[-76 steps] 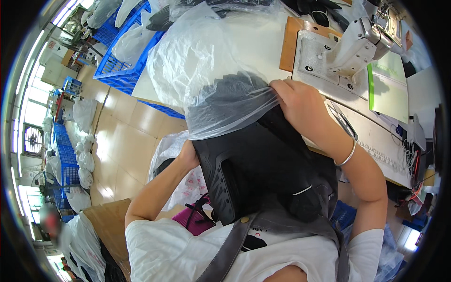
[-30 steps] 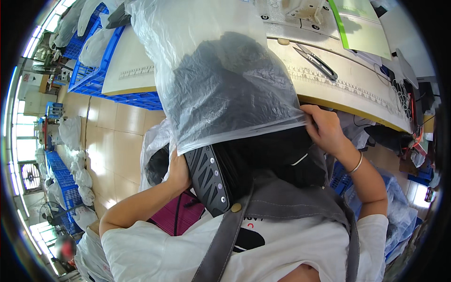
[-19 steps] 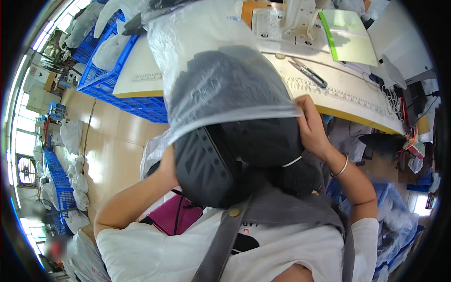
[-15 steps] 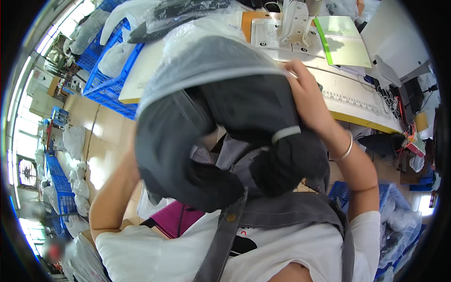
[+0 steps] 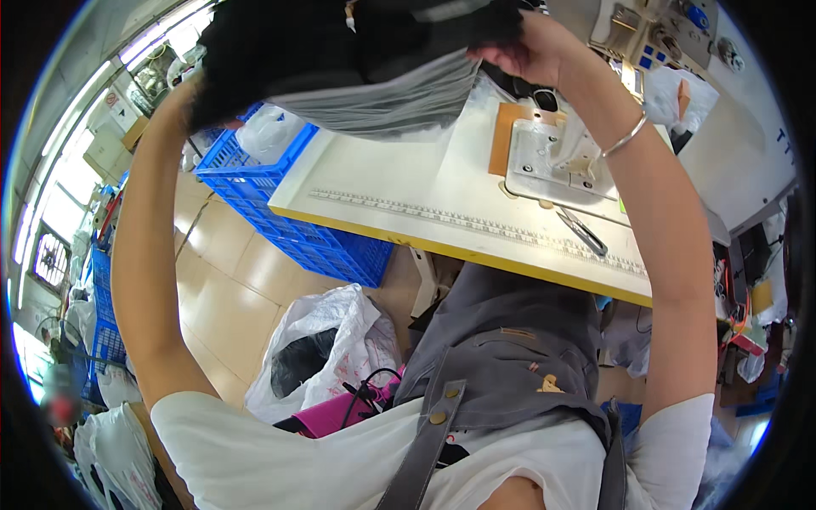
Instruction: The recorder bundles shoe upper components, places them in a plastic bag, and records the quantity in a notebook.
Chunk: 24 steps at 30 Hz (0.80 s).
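Both my hands hold up a black fabric piece (image 5: 357, 51) with a sheer whitish layer (image 5: 382, 106) hanging in folds from its lower edge. It is lifted over the far edge of the table, and its top runs out of view. My right hand (image 5: 540, 51) is closed on its right end, fingertips curled at the edge near the sheer layer. At the left end my left hand (image 5: 180, 104) grips it, with most of the fingers hidden behind the black cloth. A bracelet (image 5: 627, 136) circles my right wrist.
A white table (image 5: 374, 174) with a yellow edge carries a ruler strip (image 5: 476, 225), thread snips (image 5: 582, 231) and a sewing machine (image 5: 561, 157). Left of it stand blue crates (image 5: 280, 229). A white plastic bag (image 5: 323, 348) with dark contents sits on the floor.
Both hands have raised the black piece from in front of my body, up and away over the table. My lap, the ruler and the snips have come into view.
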Each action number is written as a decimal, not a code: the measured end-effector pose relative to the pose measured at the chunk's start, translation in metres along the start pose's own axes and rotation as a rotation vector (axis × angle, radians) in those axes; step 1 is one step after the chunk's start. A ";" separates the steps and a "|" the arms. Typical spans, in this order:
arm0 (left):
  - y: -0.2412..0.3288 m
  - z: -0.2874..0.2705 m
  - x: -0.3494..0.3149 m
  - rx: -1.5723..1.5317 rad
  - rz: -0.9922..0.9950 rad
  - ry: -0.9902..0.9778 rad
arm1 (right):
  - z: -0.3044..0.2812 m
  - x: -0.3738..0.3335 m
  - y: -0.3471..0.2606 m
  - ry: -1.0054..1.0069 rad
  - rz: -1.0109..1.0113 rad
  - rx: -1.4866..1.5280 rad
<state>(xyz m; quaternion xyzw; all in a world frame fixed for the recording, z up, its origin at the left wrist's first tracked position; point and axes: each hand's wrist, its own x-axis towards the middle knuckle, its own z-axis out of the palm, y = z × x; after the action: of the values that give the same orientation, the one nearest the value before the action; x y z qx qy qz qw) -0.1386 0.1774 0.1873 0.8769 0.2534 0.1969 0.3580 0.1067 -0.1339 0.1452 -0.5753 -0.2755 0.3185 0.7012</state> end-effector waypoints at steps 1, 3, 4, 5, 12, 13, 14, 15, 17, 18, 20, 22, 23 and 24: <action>0.002 -0.023 0.003 -0.071 -0.007 -0.120 | 0.009 0.016 -0.010 0.052 0.002 0.004; 0.024 -0.005 -0.002 -0.344 -0.123 0.191 | 0.026 0.035 -0.018 0.146 -0.040 -0.064; 0.028 -0.025 -0.006 -0.337 -0.117 0.211 | 0.032 0.041 -0.024 0.129 -0.053 -0.060; 0.029 -0.049 -0.009 -0.254 -0.083 0.088 | 0.040 0.048 -0.034 0.076 -0.064 -0.133; 0.037 -0.133 -0.051 -0.228 -0.011 0.271 | 0.092 0.065 -0.093 -0.287 0.096 -0.181; 0.038 -0.146 -0.059 -0.234 -0.007 0.272 | 0.105 0.062 -0.100 -0.305 0.043 -0.218; 0.038 -0.159 -0.067 -0.241 -0.003 0.273 | 0.118 0.057 -0.107 -0.322 -0.011 -0.255; 0.037 -0.170 -0.074 -0.240 0.000 0.288 | 0.127 0.057 -0.114 -0.310 -0.020 -0.266; 0.035 -0.190 -0.087 -0.298 0.077 0.353 | 0.142 0.056 -0.127 -0.405 0.004 -0.270; 0.042 -0.192 -0.089 -0.299 0.083 0.361 | 0.145 0.058 -0.135 -0.439 -0.012 -0.267; 0.063 -0.191 -0.096 -0.262 0.158 0.477 | 0.147 0.061 -0.162 -0.402 -0.083 -0.265; 0.080 -0.204 -0.100 -0.296 0.146 0.569 | 0.157 0.055 -0.179 -0.381 -0.153 -0.263; 0.082 -0.206 -0.102 -0.155 0.165 0.566 | 0.160 0.053 -0.184 -0.393 -0.152 -0.225; 0.086 -0.200 -0.101 -0.015 0.184 0.555 | 0.164 0.053 -0.188 -0.400 -0.150 -0.186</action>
<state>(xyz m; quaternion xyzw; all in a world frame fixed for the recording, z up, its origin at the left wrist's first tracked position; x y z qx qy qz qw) -0.2979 0.1713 0.3664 0.8061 0.2596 0.4627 0.2620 0.0420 -0.0154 0.3610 -0.5408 -0.4793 0.3464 0.5982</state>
